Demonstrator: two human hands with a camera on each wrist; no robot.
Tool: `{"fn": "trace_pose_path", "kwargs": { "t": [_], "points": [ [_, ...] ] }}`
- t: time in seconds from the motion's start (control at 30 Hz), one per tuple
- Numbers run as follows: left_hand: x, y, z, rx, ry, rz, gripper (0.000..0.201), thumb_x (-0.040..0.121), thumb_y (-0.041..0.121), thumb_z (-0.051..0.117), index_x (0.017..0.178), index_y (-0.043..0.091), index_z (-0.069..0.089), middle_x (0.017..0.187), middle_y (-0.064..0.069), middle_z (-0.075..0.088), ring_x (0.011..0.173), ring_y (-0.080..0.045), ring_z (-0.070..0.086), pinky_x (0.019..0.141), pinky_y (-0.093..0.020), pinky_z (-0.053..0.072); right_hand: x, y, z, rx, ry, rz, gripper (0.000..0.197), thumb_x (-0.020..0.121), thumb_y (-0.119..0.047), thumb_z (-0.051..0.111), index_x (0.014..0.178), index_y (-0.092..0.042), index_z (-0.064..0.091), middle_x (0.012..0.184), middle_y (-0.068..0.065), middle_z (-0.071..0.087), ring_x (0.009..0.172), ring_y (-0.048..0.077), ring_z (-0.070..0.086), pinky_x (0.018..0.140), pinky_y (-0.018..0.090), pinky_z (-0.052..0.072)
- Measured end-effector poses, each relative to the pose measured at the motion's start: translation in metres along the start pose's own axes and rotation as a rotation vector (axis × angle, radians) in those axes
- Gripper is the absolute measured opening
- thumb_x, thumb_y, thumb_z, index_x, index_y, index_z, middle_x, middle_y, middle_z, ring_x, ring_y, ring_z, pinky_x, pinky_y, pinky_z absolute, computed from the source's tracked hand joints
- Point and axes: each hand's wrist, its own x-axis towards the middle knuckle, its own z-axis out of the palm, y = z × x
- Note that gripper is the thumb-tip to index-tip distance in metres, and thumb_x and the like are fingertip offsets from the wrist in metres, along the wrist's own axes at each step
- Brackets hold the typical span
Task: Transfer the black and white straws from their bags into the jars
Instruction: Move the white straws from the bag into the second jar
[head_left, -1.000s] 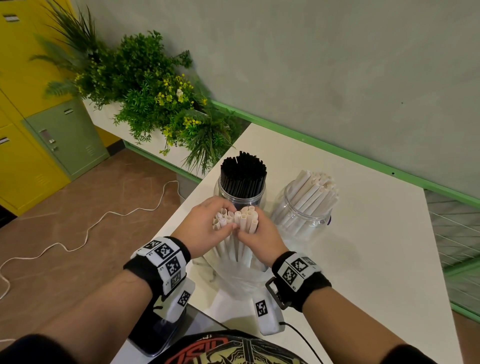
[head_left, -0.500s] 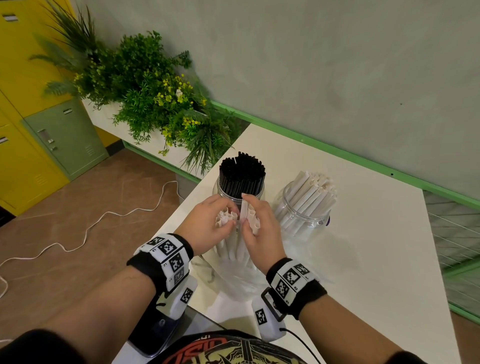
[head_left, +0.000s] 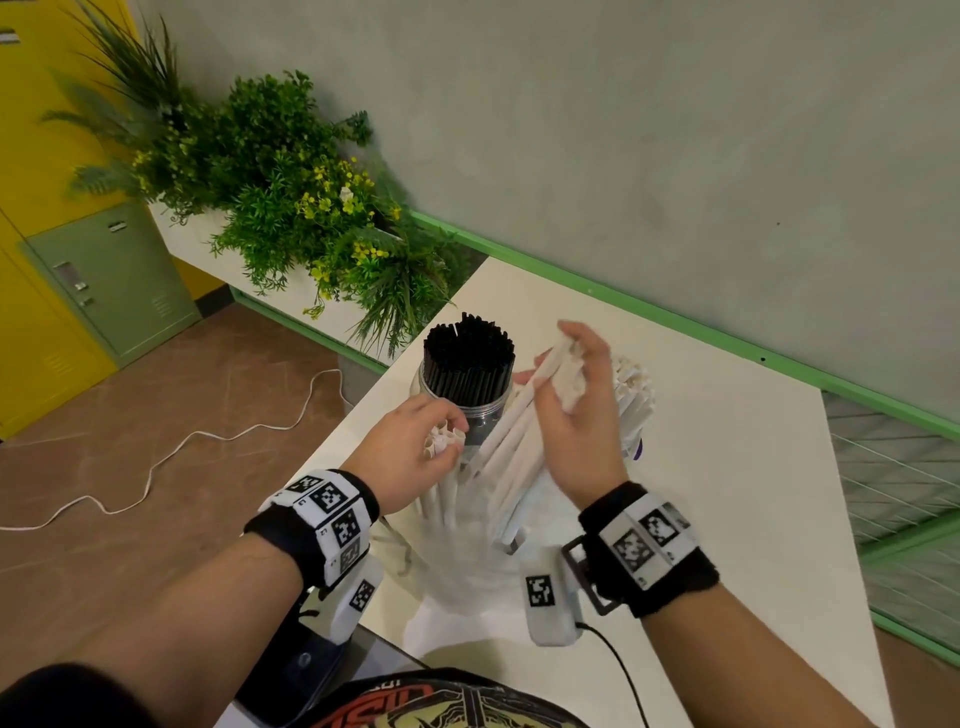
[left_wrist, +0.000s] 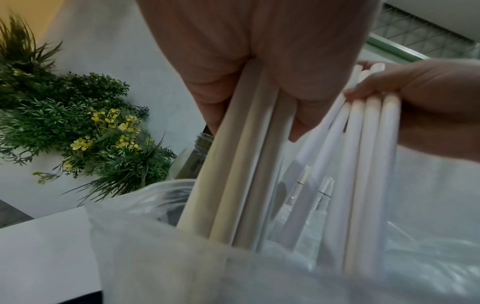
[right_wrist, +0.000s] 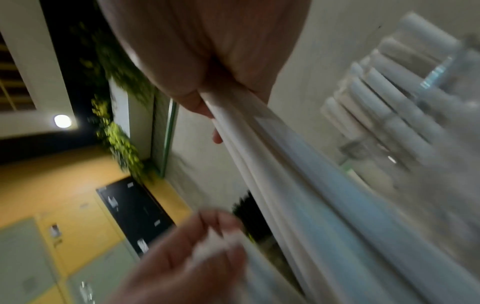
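Note:
A clear plastic bag (head_left: 462, 566) stands on the white table (head_left: 727, 519) before me, with white straws sticking up from it. My left hand (head_left: 415, 447) grips a small bunch of those straws (left_wrist: 241, 164) upright in the bag (left_wrist: 182, 267). My right hand (head_left: 576, 410) grips a second bunch of white straws (head_left: 519, 426) and holds it slanted, partly drawn from the bag. Behind my hands stand a jar of black straws (head_left: 467, 364) and a jar of white straws (head_left: 636, 400), the latter mostly hidden by my right hand. The right wrist view is blurred.
A planter of green plants with yellow flowers (head_left: 291, 208) runs along the wall left of the table. Yellow and green lockers (head_left: 67, 270) stand at the far left. A white cable (head_left: 208, 436) lies on the brown floor. A green rail (head_left: 675, 322) borders the table's far edge.
My right hand has split several white straws off the bunch and lifted them up and to the right, toward the white-straw jar. My left hand stays on the remaining straws in the bag.

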Motion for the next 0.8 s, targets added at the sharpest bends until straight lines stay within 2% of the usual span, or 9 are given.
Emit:
{"fn": "trace_pose_path", "kwargs": {
  "t": [0.03,0.07,0.1,0.2,0.37,0.47,0.63,0.7,0.8],
  "points": [
    [0.001,0.0,0.001,-0.003,-0.006,-0.001,0.015,0.086,0.018,0.062,0.1,0.023,0.06,0.102,0.008,0.056,0.09,-0.009,0.053,0.077,-0.021,0.041,0.007,-0.007,-0.008,0.024,0.031,-0.009,0.051,0.09,0.01,0.045,0.127,-0.025,0.04,0.114,0.013,0.054,0.092,0.011,0.069,0.105,0.031,0.04],
    [0.001,0.0,0.001,-0.005,-0.015,-0.003,0.014,0.087,0.02,0.061,0.1,0.024,0.06,0.103,0.007,0.056,0.091,-0.01,0.054,0.078,-0.025,0.043,0.014,-0.014,-0.017,0.046,0.064,-0.016,0.05,0.091,0.008,0.045,0.126,-0.027,0.039,0.107,0.01,0.055,0.092,0.016,0.07,0.103,0.045,0.042],
    [0.001,-0.001,0.002,-0.008,-0.022,-0.006,0.014,0.086,0.023,0.06,0.1,0.025,0.059,0.104,0.007,0.056,0.091,-0.01,0.054,0.079,-0.028,0.044,0.021,-0.021,-0.026,0.073,0.092,-0.021,0.049,0.093,0.008,0.044,0.126,-0.028,0.038,0.102,0.009,0.054,0.092,0.02,0.07,0.099,0.051,0.046],
    [0.003,0.0,0.003,-0.018,-0.036,-0.014,0.019,0.082,0.035,0.053,0.099,0.029,0.058,0.103,0.007,0.055,0.09,-0.01,0.055,0.079,-0.031,0.046,0.04,-0.037,-0.054,0.121,0.18,-0.082,0.048,0.094,0.009,0.043,0.127,-0.026,0.035,0.098,0.008,0.051,0.094,0.025,0.068,0.09,0.045,0.053],
    [0.004,0.002,0.003,-0.017,-0.038,-0.019,0.027,0.079,0.043,0.047,0.099,0.029,0.058,0.101,0.006,0.055,0.088,-0.009,0.054,0.08,-0.031,0.046,0.065,-0.033,-0.088,0.105,0.372,-0.163,0.05,0.092,0.008,0.04,0.131,-0.022,0.029,0.101,0.005,0.05,0.099,0.035,0.065,0.089,0.061,0.049],
    [0.003,0.003,0.004,-0.016,-0.041,-0.025,0.039,0.074,0.051,0.04,0.1,0.028,0.058,0.101,0.006,0.054,0.088,-0.01,0.055,0.082,-0.031,0.046,0.071,-0.021,-0.096,0.073,0.444,-0.152,0.049,0.093,0.006,0.04,0.132,-0.023,0.029,0.105,0.005,0.048,0.098,0.033,0.065,0.088,0.059,0.05],
    [0.002,0.004,0.004,-0.005,-0.043,-0.039,0.023,0.081,0.039,0.05,0.101,0.03,0.057,0.102,0.007,0.053,0.089,-0.01,0.053,0.082,-0.033,0.046,0.067,0.001,-0.096,-0.027,0.422,-0.108,0.049,0.094,0.006,0.039,0.131,-0.024,0.029,0.101,-0.001,0.049,0.092,0.024,0.066,0.089,0.048,0.053],
    [0.001,0.003,0.004,-0.001,-0.042,-0.041,0.016,0.084,0.031,0.056,0.101,0.03,0.057,0.102,0.008,0.053,0.089,-0.009,0.053,0.082,-0.032,0.045,0.063,0.008,-0.095,-0.047,0.407,-0.085,0.049,0.094,0.005,0.04,0.13,-0.027,0.03,0.099,-0.009,0.053,0.093,0.025,0.066,0.089,0.047,0.053],
    [0.0,0.002,0.004,-0.004,-0.041,-0.036,0.018,0.082,0.035,0.053,0.1,0.032,0.056,0.102,0.01,0.052,0.089,-0.008,0.052,0.081,-0.03,0.045,0.06,0.017,-0.089,-0.116,0.356,-0.072,0.048,0.095,0.002,0.04,0.124,-0.036,0.032,0.092,-0.022,0.064,0.096,0.028,0.066,0.091,0.05,0.051]
  ]
}}
